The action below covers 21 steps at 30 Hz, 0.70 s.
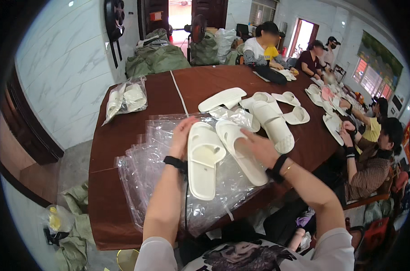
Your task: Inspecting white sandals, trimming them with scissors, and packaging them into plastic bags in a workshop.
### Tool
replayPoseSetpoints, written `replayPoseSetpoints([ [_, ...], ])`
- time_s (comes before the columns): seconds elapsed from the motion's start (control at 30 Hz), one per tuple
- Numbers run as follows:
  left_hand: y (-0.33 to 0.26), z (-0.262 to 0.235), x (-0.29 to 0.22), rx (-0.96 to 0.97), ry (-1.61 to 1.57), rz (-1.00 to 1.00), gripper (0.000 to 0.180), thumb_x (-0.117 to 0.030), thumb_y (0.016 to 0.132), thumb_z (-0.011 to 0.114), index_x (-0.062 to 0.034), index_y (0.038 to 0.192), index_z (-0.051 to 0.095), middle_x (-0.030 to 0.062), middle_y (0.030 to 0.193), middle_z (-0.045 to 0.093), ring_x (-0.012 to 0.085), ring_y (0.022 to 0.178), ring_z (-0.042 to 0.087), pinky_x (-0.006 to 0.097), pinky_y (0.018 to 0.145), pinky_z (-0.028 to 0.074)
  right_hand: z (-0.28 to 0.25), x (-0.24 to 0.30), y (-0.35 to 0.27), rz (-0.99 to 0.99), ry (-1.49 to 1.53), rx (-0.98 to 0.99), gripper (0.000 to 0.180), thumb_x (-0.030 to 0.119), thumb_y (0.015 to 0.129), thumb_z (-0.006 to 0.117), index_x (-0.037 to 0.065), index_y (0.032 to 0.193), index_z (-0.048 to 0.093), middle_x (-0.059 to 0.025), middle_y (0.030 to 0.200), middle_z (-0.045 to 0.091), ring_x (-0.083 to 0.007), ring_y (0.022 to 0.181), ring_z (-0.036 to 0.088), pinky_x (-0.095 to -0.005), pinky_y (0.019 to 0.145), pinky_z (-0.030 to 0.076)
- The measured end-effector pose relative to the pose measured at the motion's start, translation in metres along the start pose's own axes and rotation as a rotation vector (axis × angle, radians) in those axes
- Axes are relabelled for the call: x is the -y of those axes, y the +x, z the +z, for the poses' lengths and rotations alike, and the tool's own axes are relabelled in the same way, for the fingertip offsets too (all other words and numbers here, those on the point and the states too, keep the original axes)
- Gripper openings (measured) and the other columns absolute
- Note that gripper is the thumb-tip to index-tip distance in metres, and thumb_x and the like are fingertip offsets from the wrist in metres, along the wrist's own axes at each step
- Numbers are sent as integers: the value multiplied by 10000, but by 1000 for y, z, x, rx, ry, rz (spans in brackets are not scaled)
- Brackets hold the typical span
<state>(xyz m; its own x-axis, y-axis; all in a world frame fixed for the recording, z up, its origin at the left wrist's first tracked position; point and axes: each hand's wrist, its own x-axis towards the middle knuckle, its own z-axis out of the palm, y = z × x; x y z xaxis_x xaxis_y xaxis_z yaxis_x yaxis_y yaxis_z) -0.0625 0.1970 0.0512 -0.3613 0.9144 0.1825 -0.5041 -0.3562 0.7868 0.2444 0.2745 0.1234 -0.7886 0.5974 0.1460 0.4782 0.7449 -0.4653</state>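
Two cream-white slippers are side by side over a spread of clear plastic bags (164, 171) on the table in front of me. My left hand (182, 137) is at the outer edge of the left slipper (202, 178), its fingers curled round the strap side. My right hand (261, 149) grips the right slipper (246, 165) by its strap, the fingers partly hidden in the opening. Just beyond lie a loose white slipper (222, 99), a plastic-wrapped bundle (236, 118) and a slipper with a textured sole end (273, 124).
A bagged pair of slippers (128, 99) sits at the table's far left. More slippers (296, 115) are spread to the right. People work along the far and right sides, one close by (370, 169). Green sacks (157, 61) and a fan (198, 29) stand behind the brown-covered table (110, 198).
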Motion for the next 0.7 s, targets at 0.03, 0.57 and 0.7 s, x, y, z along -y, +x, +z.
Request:
replayPoseSetpoints([
  [0.03,0,4,-9,-115,113,69,344,-116,977,535,41,1283,527,149,1157,658,219,1036,656,348,894,554,1,10,-6,81,73,6,478,190,927,490,198,1405,473,-125,1469,445,-320,1175,581,-387,991,468],
  [0.57,-43,94,-235,-24,969,518,183,-154,950,568,-7,971,676,62,950,699,128,875,641,265,784,488,23,-34,-10,-325,-270,-135,474,56,872,469,174,1323,551,-137,1489,416,-355,984,661,-408,835,547],
  [0.7,-42,116,-177,285,1500,200,127,-94,895,595,7,921,667,48,865,684,132,820,632,271,754,494,18,-26,-9,-320,-254,-130,436,74,870,486,157,1286,585,-158,1468,440,-363,1020,648,-408,874,530],
])
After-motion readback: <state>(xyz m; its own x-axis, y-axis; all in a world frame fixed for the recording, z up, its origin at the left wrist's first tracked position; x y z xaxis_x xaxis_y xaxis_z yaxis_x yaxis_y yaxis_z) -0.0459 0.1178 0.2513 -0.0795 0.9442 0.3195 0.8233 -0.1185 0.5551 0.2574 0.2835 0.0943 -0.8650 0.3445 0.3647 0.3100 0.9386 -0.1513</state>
